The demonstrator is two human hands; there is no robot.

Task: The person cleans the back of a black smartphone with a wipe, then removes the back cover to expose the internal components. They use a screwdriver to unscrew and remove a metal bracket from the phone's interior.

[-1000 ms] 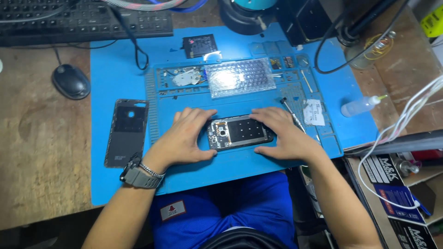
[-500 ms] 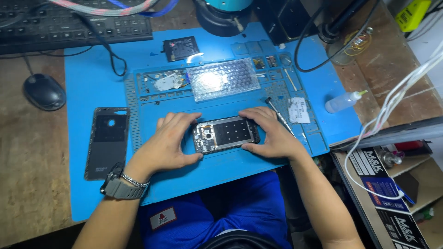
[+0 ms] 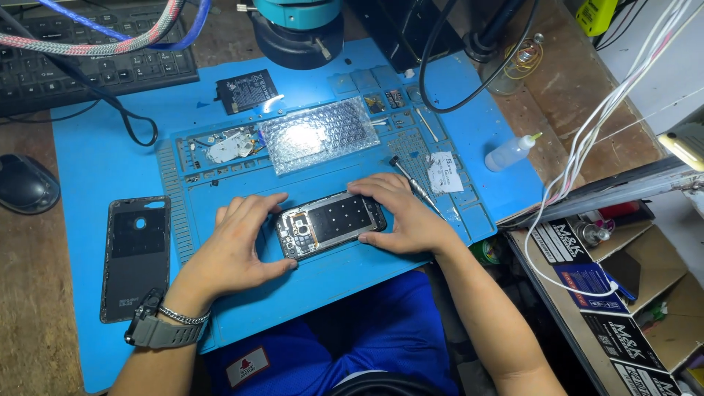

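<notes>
An opened smartphone (image 3: 330, 224) lies back-up on the blue work mat (image 3: 352, 286), its inner boards and a black plate exposed. My left hand (image 3: 238, 246) cups its left end, thumb under the near edge and fingers over the far edge. On the other end rests my right hand (image 3: 403, 216), fingers curled along the top edge. Both hands grip the phone flat on the mat. A grey watch and a chain bracelet sit on my left wrist (image 3: 165, 326).
The phone's black back cover (image 3: 136, 257) lies at the mat's left. Behind the phone are a bubble-wrap piece (image 3: 319, 136), small parts (image 3: 227, 147), a battery (image 3: 246, 92) and a screwdriver (image 3: 414, 183). A squeeze bottle (image 3: 510, 152), mouse (image 3: 26, 183), keyboard (image 3: 88, 66) and microscope base (image 3: 297, 33) surround the mat.
The view has shifted, so the mat sits lower and more to the left in frame. Both hands stay on the phone's ends; the phone has barely moved on the mat.
</notes>
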